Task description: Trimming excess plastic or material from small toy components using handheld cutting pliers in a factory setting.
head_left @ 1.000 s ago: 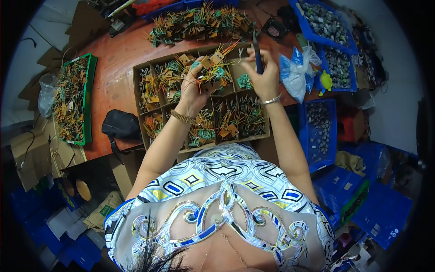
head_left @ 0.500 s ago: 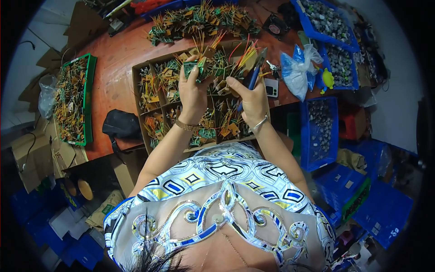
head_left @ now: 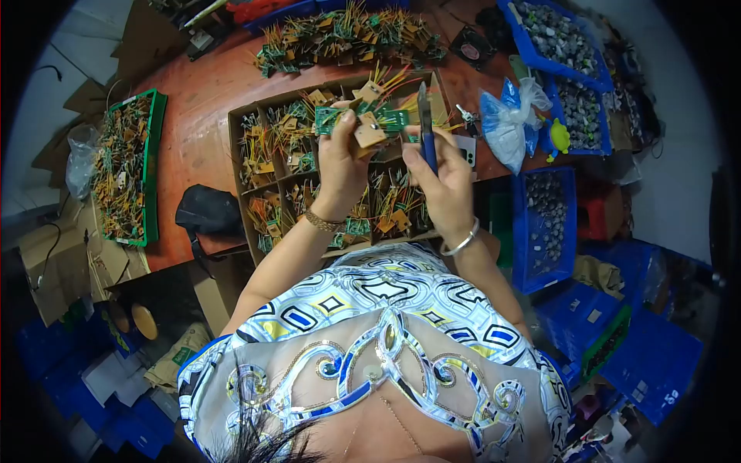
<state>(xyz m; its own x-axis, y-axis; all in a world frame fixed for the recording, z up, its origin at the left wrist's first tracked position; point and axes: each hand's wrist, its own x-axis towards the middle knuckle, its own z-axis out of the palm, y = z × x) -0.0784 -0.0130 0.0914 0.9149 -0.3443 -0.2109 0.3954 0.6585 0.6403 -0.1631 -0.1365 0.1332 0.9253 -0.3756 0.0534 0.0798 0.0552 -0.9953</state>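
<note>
Two bare hands work raised over a compartmented cardboard box. The left hand stands upright from the wrist, its fingers closed on a small group of circuit boards, green and orange-brown, with the thumb pressed on the near side. The boards sit above the middle of the box; yellow and orange wires spread upward from about them. The right hand is turned inward, its fingers wrapped around a blue-handled tool held near upright, metal tip pointing away from the body. The right fingertips are just beside the boards; whether they touch a wire cannot be told. A brown band is on the left wrist, a silver bracelet on the right.

The hands and forearms hide part of the box, whose compartments hold further wired boards. A pale object on the surface is partly blocked by the right hand. Beyond the box lies a heap of similar boards. To the left are a black bag and a full green tray; to the right, a blue-and-white plastic bag, a yellow figure and blue bins of small grey parts.
</note>
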